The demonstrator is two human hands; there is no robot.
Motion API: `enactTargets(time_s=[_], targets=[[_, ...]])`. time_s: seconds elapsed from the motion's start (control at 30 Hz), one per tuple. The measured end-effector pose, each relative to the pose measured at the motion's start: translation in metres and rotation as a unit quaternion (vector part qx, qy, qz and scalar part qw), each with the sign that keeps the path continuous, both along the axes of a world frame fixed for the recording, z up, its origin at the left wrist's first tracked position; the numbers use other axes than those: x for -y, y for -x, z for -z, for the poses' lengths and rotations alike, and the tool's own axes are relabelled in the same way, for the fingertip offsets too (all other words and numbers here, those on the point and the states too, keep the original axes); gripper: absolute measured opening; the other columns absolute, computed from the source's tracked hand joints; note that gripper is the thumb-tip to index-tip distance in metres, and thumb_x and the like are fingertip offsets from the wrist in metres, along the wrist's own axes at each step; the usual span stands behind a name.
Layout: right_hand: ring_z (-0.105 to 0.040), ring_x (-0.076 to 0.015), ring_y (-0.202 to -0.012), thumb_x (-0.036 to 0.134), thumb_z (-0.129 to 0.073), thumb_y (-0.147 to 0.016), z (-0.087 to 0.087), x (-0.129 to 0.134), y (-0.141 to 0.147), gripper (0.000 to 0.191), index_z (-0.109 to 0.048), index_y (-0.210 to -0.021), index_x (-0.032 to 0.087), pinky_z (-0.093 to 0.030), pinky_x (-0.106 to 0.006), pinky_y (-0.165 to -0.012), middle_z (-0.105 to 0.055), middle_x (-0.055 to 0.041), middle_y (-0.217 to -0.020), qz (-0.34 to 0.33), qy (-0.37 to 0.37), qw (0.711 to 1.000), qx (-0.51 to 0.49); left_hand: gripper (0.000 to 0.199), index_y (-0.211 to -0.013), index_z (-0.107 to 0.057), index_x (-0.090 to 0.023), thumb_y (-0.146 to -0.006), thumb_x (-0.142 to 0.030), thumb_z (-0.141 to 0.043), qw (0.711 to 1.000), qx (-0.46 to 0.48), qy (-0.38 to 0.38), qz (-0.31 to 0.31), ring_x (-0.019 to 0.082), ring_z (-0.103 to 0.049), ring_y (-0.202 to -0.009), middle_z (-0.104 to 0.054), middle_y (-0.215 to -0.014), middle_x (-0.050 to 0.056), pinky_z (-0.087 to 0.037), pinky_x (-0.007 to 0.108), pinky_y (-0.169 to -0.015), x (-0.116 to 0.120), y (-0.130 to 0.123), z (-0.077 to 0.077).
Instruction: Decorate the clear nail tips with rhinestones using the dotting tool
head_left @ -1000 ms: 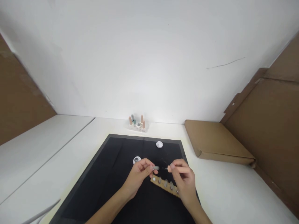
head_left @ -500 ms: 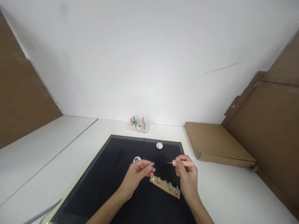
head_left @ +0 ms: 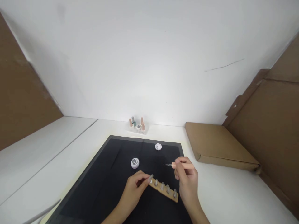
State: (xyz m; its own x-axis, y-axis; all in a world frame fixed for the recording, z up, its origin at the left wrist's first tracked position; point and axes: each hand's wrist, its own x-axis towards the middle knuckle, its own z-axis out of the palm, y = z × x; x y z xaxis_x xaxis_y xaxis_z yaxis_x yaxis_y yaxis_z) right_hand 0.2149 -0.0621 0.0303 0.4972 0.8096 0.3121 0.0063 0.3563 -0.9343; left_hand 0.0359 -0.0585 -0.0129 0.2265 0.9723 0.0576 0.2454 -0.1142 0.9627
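Observation:
My left hand [head_left: 137, 189] pinches a greyish false nail [head_left: 150, 178] between thumb and fingertips, at the left end of a wooden nail stand [head_left: 163, 189]. Several translucent nails [head_left: 168, 189] stand in a row along that stand. To its upper right, my right hand [head_left: 185, 174] is closed round the peach handle of a nail polish brush [head_left: 183, 165]. Its thin bristle tip points left, over the black mat and apart from the nails. A small white jar [head_left: 135, 163] with silvery contents stands beyond my left hand. Its white lid [head_left: 158, 147] lies farther back.
A black mat [head_left: 98, 174] covers the white table. At the back, a clear tray [head_left: 137, 131] holds several polish bottles [head_left: 143, 126]. A flat cardboard box [head_left: 219, 143] lies at the right, with cardboard panels on both sides and a white wall behind.
My left hand has come down with the nail to the left end of the stand, uncovering the white jar. My right hand stays nearly in place with the brush.

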Motion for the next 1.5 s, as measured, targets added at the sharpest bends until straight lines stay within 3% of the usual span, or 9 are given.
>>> enactTargets(time_s=[0.43, 0.83, 0.93, 1.07, 1.2, 1.3, 1.4, 1.5], targets=[[-0.046, -0.0097, -0.051, 0.043, -0.067, -0.078, 0.008, -0.010, -0.002, 0.035, -0.064, -0.054, 0.017, -0.032, -0.023, -0.042, -0.060, -0.0031, -0.069, 0.007, 0.015, 1.000, -0.010, 0.029, -0.070, -0.075, -0.017, -0.087, -0.027, -0.054, 0.990, -0.129, -0.048, 0.029, 0.015, -0.051, -0.066, -0.050, -0.068, 0.002, -0.036, 0.024, -0.060, -0.013, -0.006, 0.011], [-0.048, -0.0108, -0.050, 0.043, -0.068, -0.077, 0.010, -0.012, 0.005, 0.036, -0.065, -0.053, 0.017, -0.033, -0.023, -0.041, -0.061, -0.0044, -0.067, 0.007, 0.031, 0.999, 0.018, 0.027, -0.072, -0.076, -0.019, -0.084, -0.018, -0.052, 0.988, -0.142, -0.033, 0.052, 0.016, -0.052, -0.070, -0.052, -0.073, 0.002, -0.039, 0.025, -0.064, -0.021, 0.002, 0.006], [-0.048, -0.0109, -0.050, 0.043, -0.068, -0.077, 0.008, -0.012, 0.005, 0.036, -0.064, -0.052, 0.017, -0.033, -0.024, -0.041, -0.061, -0.0045, -0.067, 0.009, 0.029, 0.999, 0.026, 0.022, -0.088, -0.077, -0.019, -0.079, -0.014, -0.057, 0.988, -0.144, -0.021, 0.048, 0.014, -0.050, -0.067, -0.054, -0.078, 0.002, -0.041, 0.024, -0.061, -0.019, 0.004, 0.005], [-0.049, -0.0114, -0.051, 0.043, -0.067, -0.077, 0.002, -0.011, 0.005, 0.037, -0.061, -0.051, 0.018, -0.035, -0.024, -0.042, -0.061, -0.0037, -0.065, 0.013, 0.019, 0.999, 0.036, 0.054, -0.119, -0.065, -0.020, -0.068, -0.004, -0.060, 0.988, -0.145, -0.013, 0.060, 0.015, -0.053, -0.071, -0.058, -0.096, 0.005, -0.048, 0.024, -0.063, -0.013, 0.009, 0.006], [-0.048, -0.0110, -0.050, 0.044, -0.066, -0.077, -0.005, -0.007, 0.006, 0.039, -0.060, -0.050, 0.018, -0.036, -0.023, -0.042, -0.060, -0.0033, -0.063, 0.015, 0.011, 0.999, 0.050, 0.057, -0.129, -0.055, -0.023, -0.075, -0.007, -0.058, 0.976, -0.175, -0.108, 0.074, 0.021, -0.057, -0.098, -0.059, -0.113, 0.009, -0.049, 0.036, -0.090, -0.007, 0.012, 0.003], [-0.046, -0.0101, -0.047, 0.043, -0.066, -0.077, -0.009, -0.004, 0.006, 0.039, -0.060, -0.049, 0.017, -0.036, -0.023, -0.041, -0.060, -0.0029, -0.063, 0.011, 0.005, 0.998, 0.061, 0.040, -0.118, -0.060, -0.021, -0.079, -0.012, -0.059, 0.959, -0.204, -0.188, 0.059, 0.024, -0.058, -0.104, -0.061, -0.112, 0.010, -0.049, 0.037, -0.093, -0.001, 0.007, -0.001], [-0.046, -0.0099, -0.047, 0.043, -0.065, -0.078, -0.011, -0.002, 0.006, 0.039, -0.060, -0.049, 0.017, -0.037, -0.023, -0.042, -0.060, -0.0029, -0.062, 0.010, 0.002, 0.998, 0.068, 0.014, -0.091, -0.067, -0.020, -0.084, -0.017, -0.055, 0.936, -0.256, -0.242, -0.007, 0.021, -0.062, -0.083, -0.065, -0.089, 0.007, -0.053, 0.031, -0.075, 0.011, 0.001, 0.000], [-0.046, -0.0099, -0.047, 0.042, -0.064, -0.079, -0.013, -0.001, 0.005, 0.038, -0.061, -0.050, 0.017, -0.037, -0.023, -0.042, -0.061, -0.0031, -0.063, 0.010, -0.001, 0.997, 0.070, 0.020, -0.077, -0.069, -0.022, -0.088, -0.023, -0.053, 0.917, -0.313, -0.240, -0.059, 0.016, -0.060, -0.060, -0.061, -0.068, 0.003, -0.049, 0.024, -0.058, 0.027, -0.005, 0.008]])
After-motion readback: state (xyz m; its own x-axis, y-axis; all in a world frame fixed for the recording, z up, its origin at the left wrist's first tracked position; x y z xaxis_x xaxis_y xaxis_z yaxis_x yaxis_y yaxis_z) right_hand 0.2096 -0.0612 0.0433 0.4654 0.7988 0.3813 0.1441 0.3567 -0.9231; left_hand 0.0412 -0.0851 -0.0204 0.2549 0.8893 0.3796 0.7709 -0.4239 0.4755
